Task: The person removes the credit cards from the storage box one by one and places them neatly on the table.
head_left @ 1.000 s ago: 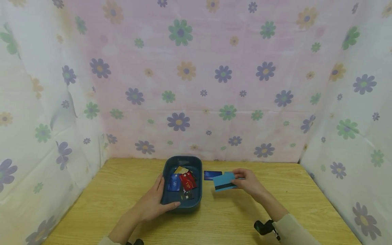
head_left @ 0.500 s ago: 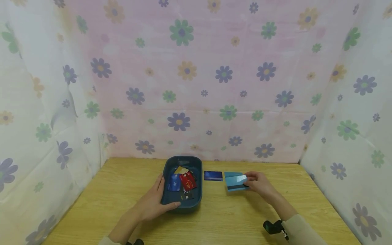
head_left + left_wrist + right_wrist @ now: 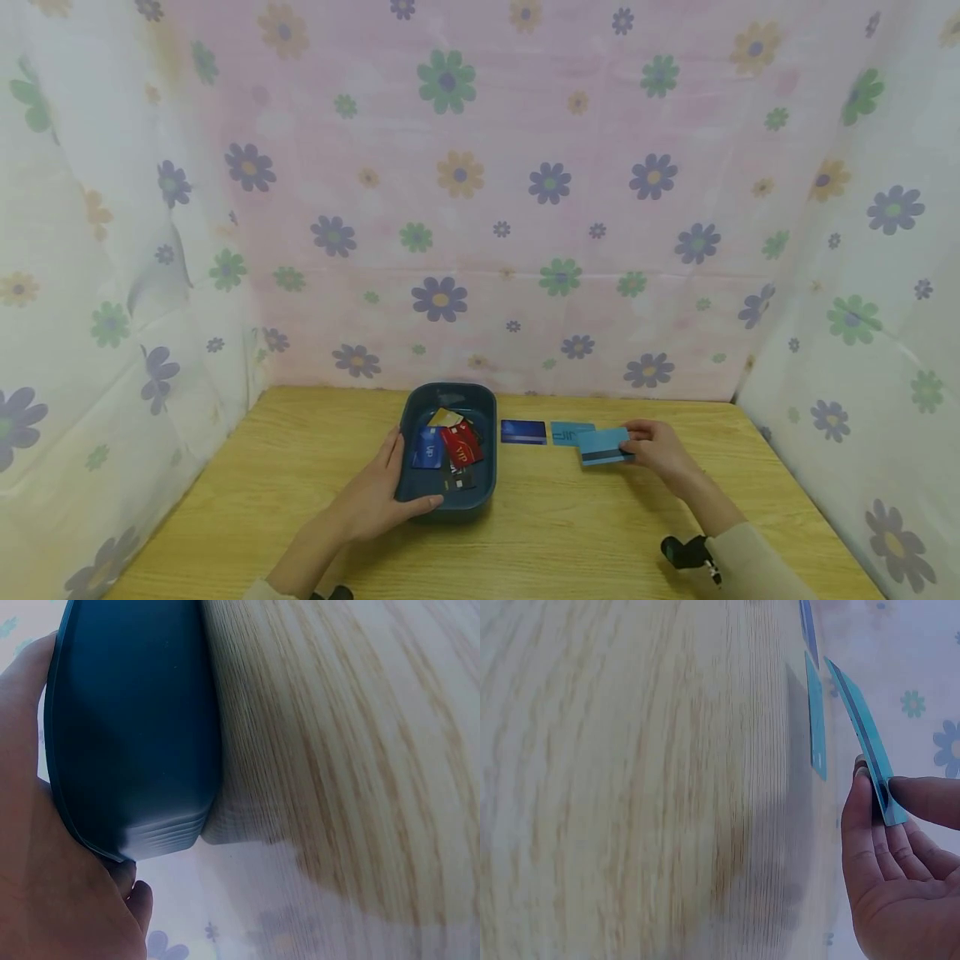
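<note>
Between thumb and fingers, my right hand pinches a light blue card by its right end. The card has a dark stripe and is held above the table; the right wrist view shows it tilted and apart from the tabletop. Another light blue card lies flat behind it, partly covered in the head view. To its left lies a dark blue card. My left hand holds the dark teal bin, fingers along its left side and thumb over the near rim. Inside are a red VIP card, a blue VIP card and others.
A wooden table carries everything. Flowered cloth hangs along its back and both sides. The bin stands left of the row of cards, close to the dark blue card.
My right hand has moved right with the light blue card, from beside the dark blue card past the other light blue one, uncovering more of it. My left hand and the bin stay put.
</note>
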A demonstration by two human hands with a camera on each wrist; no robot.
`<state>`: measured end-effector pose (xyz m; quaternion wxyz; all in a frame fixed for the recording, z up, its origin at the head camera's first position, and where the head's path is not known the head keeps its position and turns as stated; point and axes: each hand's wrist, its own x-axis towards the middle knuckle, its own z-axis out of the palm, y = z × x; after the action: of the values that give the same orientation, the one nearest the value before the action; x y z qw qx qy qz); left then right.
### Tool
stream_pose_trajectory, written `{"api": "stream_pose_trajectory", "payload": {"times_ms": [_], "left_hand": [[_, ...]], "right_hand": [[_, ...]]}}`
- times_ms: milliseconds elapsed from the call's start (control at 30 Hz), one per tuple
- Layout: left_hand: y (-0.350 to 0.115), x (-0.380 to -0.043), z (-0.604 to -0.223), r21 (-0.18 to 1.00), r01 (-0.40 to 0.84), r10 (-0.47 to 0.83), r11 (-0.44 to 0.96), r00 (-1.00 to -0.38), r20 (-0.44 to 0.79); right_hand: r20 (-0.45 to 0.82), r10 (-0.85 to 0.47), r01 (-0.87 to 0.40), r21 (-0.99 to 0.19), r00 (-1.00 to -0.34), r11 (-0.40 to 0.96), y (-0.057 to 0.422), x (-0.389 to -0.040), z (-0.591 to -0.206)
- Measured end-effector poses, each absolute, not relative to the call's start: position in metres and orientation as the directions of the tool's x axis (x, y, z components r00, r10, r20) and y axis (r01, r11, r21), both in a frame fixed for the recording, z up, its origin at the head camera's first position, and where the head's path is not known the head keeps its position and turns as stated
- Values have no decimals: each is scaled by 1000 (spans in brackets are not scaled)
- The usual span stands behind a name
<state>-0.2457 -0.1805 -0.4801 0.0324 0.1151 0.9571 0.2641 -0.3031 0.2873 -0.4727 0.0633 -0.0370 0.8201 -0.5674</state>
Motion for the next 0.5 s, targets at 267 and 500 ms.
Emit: {"api": "stream_pose_trajectory", "payload": {"times_ms": [267,500], "left_hand": [[-180,-245,-481,522,208,243,827,-970,1],[-180,-246,-481,517,208,241,831,-971,3]], "right_hand": [[-76,-101,39,-943,-992,329,300,-310,-473],[-88,-81,53,-932,-993,359,313,-317,-473]]}}
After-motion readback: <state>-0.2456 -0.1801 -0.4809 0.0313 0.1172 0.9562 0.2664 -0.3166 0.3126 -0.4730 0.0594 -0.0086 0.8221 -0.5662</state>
